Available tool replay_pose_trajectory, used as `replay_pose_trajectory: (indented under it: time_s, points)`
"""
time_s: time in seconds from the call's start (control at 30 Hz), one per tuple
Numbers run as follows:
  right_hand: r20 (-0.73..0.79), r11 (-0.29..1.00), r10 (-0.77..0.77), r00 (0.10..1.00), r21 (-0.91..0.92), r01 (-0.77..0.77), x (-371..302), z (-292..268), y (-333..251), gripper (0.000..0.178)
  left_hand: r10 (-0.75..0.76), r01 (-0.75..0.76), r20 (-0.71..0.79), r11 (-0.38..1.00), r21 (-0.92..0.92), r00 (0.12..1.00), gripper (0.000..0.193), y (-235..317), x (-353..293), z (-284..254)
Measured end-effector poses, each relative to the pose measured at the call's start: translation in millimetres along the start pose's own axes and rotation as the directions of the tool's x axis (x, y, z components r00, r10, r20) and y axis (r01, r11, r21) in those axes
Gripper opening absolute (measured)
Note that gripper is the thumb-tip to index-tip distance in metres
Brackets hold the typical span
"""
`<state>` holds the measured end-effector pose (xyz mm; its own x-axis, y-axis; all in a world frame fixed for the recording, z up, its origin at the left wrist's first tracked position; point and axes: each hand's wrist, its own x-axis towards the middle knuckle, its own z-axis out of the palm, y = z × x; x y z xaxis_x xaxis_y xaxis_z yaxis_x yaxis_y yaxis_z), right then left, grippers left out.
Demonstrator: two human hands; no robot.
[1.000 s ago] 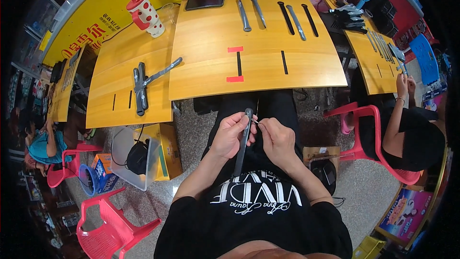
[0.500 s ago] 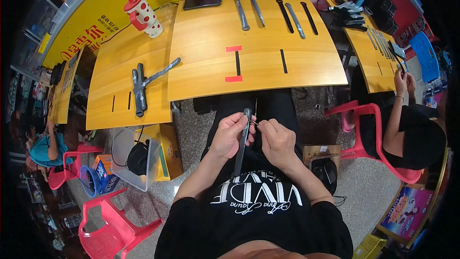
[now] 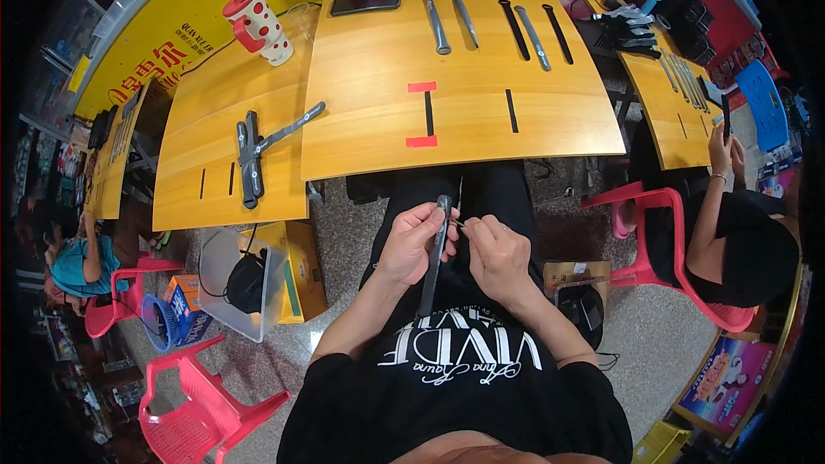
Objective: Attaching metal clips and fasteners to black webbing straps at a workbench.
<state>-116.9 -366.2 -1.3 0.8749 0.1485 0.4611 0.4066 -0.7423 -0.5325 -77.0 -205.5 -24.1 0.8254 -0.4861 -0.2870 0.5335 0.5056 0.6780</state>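
Above my lap, my left hand [image 3: 412, 239] is closed round a long dark grey strap [image 3: 434, 271], which hangs down toward my shirt with its rounded end up. My right hand [image 3: 497, 253] is closed in a pinch beside it. From its fingertips a thin, shiny piece [image 3: 458, 222] points at the strap's side; it is too small to name. The wooden table [image 3: 369, 137] lies just beyond both hands. On it, one black strip [image 3: 429, 113] lies between two red tape pieces [image 3: 421, 142], and another black strip [image 3: 511, 111] lies to the right.
Grey straps [image 3: 532, 39] and black straps [image 3: 559, 34] lie farther back, near a phone [image 3: 366, 1]. On the left table are a pile of dark straps [image 3: 249, 163] and a dotted cup [image 3: 258, 27]. A co-worker [image 3: 730, 241] sits right; a clear bin [image 3: 241, 283] stands left.
My hands and the strap stay almost still. The view shifts slightly. At the right, the co-worker's hands hold a dark piece a little higher.
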Motion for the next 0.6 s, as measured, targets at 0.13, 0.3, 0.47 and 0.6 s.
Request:
replay_pose_trajectory:
  time_s: [0.13, 0.3, 0.47, 0.6]
  points:
    - [0.0, 1.0, -0.005, 1.0, -0.006, 0.005, 0, 1, 0, 0.015, -0.004, 0.004, -0.004, 1.0, -0.006, 1.0, 0.022, -1, 0, -1]
    - [0.007, 0.997, -0.049, 0.999, -0.06, 0.049, -1, 2, 2, 0.017, 0.007, -0.006, -0.015, 0.999, 0.031, 1.0, 0.022, -5, 0, -3]
    - [0.019, 0.961, -0.164, 0.986, -0.223, 0.164, 1, 1, 6, 0.021, 0.028, -0.018, -0.061, 0.988, 0.152, 0.998, 0.022, -11, -4, -2]
    - [0.045, 0.898, -0.302, 0.952, -0.322, 0.3, 5, -1, 11, 0.024, 0.094, -0.076, -0.056, 0.961, 0.267, 0.994, 0.022, -12, -7, 2]
